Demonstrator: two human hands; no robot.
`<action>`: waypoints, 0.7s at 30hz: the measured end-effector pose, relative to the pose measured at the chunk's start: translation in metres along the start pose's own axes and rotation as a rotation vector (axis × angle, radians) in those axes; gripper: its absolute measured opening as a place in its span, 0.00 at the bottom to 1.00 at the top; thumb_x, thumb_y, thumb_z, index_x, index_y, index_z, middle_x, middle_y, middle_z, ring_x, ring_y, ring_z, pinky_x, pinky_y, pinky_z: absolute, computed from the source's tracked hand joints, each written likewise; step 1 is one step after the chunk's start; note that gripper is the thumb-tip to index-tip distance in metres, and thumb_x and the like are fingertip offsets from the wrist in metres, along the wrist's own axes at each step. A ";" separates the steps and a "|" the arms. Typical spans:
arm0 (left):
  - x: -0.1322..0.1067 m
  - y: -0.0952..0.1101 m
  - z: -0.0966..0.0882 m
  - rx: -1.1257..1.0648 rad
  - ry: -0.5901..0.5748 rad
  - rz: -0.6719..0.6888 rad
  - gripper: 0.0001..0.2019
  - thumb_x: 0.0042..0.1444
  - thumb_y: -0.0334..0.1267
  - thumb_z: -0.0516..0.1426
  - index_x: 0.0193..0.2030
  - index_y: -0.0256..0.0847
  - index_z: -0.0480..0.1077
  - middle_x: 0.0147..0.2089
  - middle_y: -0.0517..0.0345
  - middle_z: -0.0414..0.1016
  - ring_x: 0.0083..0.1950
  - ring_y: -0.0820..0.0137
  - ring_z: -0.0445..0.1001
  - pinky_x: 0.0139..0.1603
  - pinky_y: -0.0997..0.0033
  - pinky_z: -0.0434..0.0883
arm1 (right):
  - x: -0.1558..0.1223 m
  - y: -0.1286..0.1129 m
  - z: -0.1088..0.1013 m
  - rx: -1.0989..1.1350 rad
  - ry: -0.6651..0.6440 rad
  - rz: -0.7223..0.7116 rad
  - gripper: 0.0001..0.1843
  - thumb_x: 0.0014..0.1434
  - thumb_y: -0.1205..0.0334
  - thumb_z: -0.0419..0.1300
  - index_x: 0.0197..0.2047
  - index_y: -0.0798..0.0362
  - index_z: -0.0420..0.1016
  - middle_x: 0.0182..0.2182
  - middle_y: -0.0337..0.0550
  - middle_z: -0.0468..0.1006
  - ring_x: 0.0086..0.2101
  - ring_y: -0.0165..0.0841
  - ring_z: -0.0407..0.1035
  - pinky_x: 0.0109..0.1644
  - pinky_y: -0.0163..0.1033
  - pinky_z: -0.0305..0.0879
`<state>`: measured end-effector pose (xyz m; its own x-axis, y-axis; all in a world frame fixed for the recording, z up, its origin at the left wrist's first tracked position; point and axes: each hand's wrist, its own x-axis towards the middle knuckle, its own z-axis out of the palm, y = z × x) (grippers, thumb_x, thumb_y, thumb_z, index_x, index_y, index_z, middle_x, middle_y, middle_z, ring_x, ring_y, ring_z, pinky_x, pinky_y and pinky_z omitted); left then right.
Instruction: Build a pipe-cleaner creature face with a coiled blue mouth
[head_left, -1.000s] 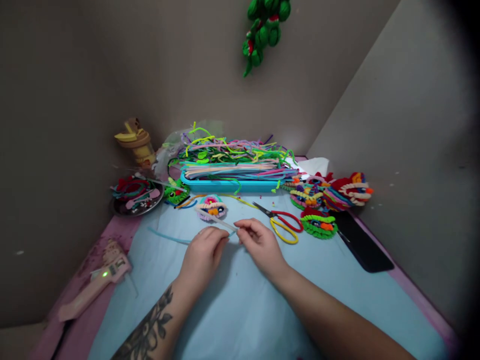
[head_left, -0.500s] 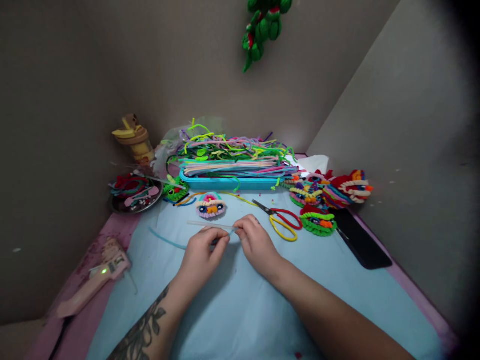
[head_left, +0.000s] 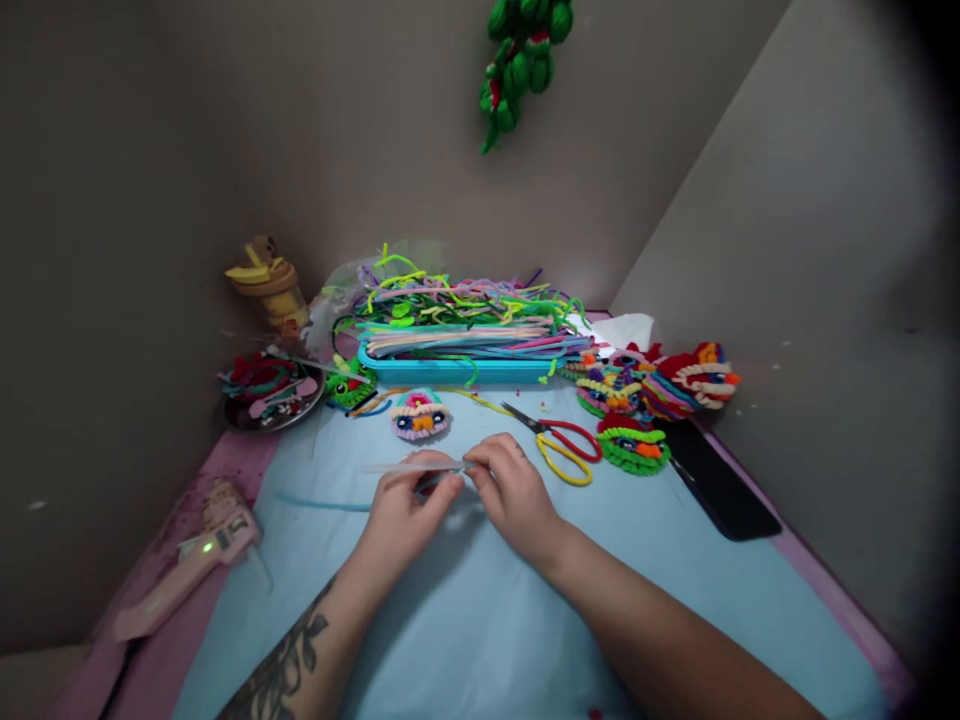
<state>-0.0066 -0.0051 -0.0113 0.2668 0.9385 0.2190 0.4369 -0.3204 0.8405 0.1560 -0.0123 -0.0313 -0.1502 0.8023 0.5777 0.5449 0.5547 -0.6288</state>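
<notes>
Both hands meet near the middle of the table. My left hand [head_left: 409, 510] is closed on a light blue pipe cleaner [head_left: 322, 503], whose long end sticks out to the left. My right hand [head_left: 517, 500] pinches at the right end of a thin translucent stick [head_left: 405, 467], where the blue strand also seems to meet it. The stick reaches left above my left hand. Just beyond lies a small owl-like face made of pipe cleaners [head_left: 421, 415]. Scissors [head_left: 555, 440] with one red and one yellow handle rest open to the right of my right hand.
A blue tray [head_left: 465, 373] heaped with pipe cleaners stands at the back. A metal bowl [head_left: 271, 425] and a pink glue gun [head_left: 199, 565] lie left. Several finished pipe-cleaner birds [head_left: 634, 447] and a black phone [head_left: 724, 490] sit right. A yellow-lidded cup [head_left: 270, 285] stands back left.
The blue pipe cleaner's free end has swung further left and lower. The translucent stick has shifted slightly left and down. Both hands stay close together, and the view has tilted a little.
</notes>
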 end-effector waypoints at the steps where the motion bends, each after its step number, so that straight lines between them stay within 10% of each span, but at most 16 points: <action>1: -0.001 0.000 0.000 0.022 0.013 0.014 0.07 0.56 0.37 0.55 0.36 0.38 0.73 0.33 0.56 0.76 0.34 0.70 0.74 0.35 0.72 0.70 | -0.001 -0.001 0.000 -0.009 -0.006 -0.007 0.08 0.61 0.70 0.51 0.41 0.51 0.68 0.35 0.45 0.70 0.38 0.35 0.67 0.42 0.41 0.66; 21: -0.006 0.008 -0.005 0.067 0.152 0.305 0.04 0.56 0.34 0.57 0.32 0.39 0.73 0.28 0.58 0.75 0.30 0.72 0.72 0.32 0.73 0.69 | -0.003 -0.017 0.000 0.060 0.185 -0.030 0.10 0.55 0.71 0.56 0.39 0.48 0.72 0.33 0.43 0.73 0.36 0.35 0.70 0.39 0.42 0.69</action>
<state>-0.0091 -0.0121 -0.0034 0.2655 0.8049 0.5307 0.4134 -0.5923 0.6916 0.1469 -0.0246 -0.0226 -0.0085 0.7344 0.6786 0.4919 0.5940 -0.6366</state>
